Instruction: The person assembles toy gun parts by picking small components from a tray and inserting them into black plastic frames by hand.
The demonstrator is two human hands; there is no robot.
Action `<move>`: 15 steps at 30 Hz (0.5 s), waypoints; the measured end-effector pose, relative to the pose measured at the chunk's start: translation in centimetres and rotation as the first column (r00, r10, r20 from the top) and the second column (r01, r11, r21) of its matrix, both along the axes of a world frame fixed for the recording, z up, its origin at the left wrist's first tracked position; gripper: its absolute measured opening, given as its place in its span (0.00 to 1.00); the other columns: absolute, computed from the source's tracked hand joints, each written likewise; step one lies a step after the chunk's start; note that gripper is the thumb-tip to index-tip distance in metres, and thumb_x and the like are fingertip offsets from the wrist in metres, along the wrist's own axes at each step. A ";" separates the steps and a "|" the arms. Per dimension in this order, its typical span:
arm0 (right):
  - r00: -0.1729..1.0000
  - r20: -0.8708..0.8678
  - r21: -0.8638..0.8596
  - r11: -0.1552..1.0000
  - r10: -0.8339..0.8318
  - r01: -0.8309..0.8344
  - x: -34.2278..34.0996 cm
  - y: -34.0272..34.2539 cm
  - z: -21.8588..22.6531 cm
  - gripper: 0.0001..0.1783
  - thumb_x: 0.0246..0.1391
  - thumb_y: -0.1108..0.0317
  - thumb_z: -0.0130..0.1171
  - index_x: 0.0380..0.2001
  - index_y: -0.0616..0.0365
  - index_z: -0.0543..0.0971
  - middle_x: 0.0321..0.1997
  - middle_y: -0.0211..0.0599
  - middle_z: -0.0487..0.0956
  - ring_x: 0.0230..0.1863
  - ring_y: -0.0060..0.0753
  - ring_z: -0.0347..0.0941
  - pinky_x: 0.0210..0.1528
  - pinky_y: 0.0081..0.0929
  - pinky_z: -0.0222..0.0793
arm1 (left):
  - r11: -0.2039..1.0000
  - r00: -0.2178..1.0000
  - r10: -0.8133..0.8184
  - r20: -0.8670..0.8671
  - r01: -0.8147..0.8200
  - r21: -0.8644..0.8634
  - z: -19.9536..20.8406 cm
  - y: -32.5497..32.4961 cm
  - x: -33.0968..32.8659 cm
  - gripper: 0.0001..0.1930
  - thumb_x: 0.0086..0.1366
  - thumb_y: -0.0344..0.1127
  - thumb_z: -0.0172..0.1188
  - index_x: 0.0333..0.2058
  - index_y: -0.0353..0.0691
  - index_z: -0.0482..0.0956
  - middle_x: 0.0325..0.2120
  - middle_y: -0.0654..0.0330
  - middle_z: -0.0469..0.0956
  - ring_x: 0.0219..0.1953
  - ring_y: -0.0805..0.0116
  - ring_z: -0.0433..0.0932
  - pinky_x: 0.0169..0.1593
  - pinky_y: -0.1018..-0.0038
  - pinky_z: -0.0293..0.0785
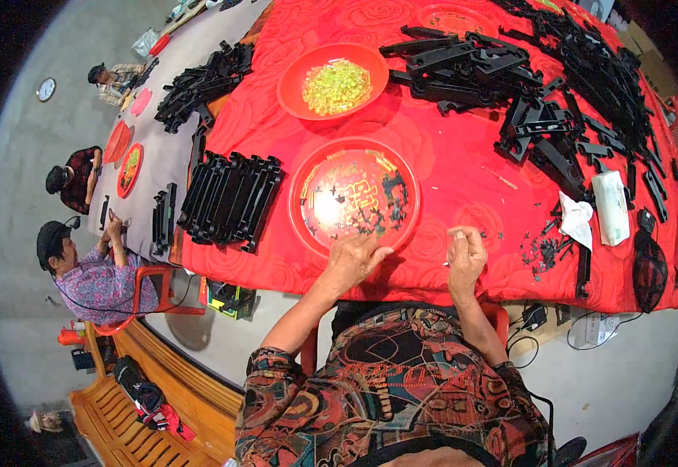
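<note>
My left hand (353,262) reaches over the near rim of a round red tray (298,227), its thumb apart from the fingers and its fingertips down at the small black pieces (368,222) scattered inside. Some yellow-green bits lie along the tray's inner edge. To the right of the tray, my right hand (466,258) is raised above the red cloth with its fingers curled in. Whatever it may pinch is too small to make out. Beyond the tray stands a red bowl (288,97) heaped with small yellow-green pieces (337,86).
Black plastic bars stand in a row (230,201) at left; more lie in a large pile (471,70) at far right. Loose black bits (543,254), a white tissue (576,218) and a white roll (611,208) lie at right. Co-workers (101,272) sit along the left table.
</note>
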State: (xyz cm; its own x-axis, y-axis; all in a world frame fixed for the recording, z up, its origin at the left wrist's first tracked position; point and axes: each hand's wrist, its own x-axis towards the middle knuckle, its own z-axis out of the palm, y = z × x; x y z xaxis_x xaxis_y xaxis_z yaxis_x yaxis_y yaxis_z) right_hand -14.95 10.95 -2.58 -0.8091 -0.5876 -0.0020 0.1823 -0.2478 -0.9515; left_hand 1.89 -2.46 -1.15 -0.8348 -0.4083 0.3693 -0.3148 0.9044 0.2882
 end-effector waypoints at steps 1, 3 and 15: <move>0.999 -0.026 0.025 1.000 -0.019 0.019 -0.3 -0.1 0.1 0.07 0.59 0.70 0.46 0.29 0.59 0.72 0.13 0.16 0.57 0.13 0.08 0.48 0.14 0.13 0.44 | 0.987 0.996 0.011 0.094 -0.026 0.161 1.3 0.4 0.0 0.14 0.55 0.42 0.61 0.21 0.38 0.72 0.19 0.55 0.71 0.25 0.57 0.73 0.27 0.65 0.69; 0.998 -0.051 0.051 0.998 -0.041 0.044 -0.7 0.1 0.0 0.07 0.59 0.69 0.46 0.29 0.59 0.72 0.13 0.16 0.56 0.12 0.08 0.47 0.13 0.13 0.43 | 0.947 0.982 0.003 0.188 -0.063 0.316 1.7 0.6 -0.3 0.13 0.55 0.41 0.61 0.21 0.39 0.72 0.18 0.55 0.71 0.24 0.58 0.73 0.27 0.65 0.69; 0.948 -0.318 0.135 0.989 -0.019 0.065 -0.3 0.4 0.4 0.03 0.55 0.76 0.48 0.30 0.62 0.72 0.24 0.22 0.68 0.26 0.11 0.60 0.26 0.14 0.56 | 0.976 1.000 0.024 -0.001 -0.024 -0.218 0.8 -9.7 -5.8 0.05 0.50 0.28 0.54 0.28 0.38 0.73 0.27 0.55 0.71 0.34 0.57 0.70 0.37 0.62 0.69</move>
State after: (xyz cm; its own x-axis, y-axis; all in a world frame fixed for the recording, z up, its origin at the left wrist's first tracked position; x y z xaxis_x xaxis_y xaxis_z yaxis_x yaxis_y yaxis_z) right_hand -15.29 11.33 -2.17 -0.8058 -0.5654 0.1760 -0.1399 -0.1070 -0.9844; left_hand -3.91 -12.17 -0.32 -0.8264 -0.3383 0.4501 -0.3378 0.9374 0.0844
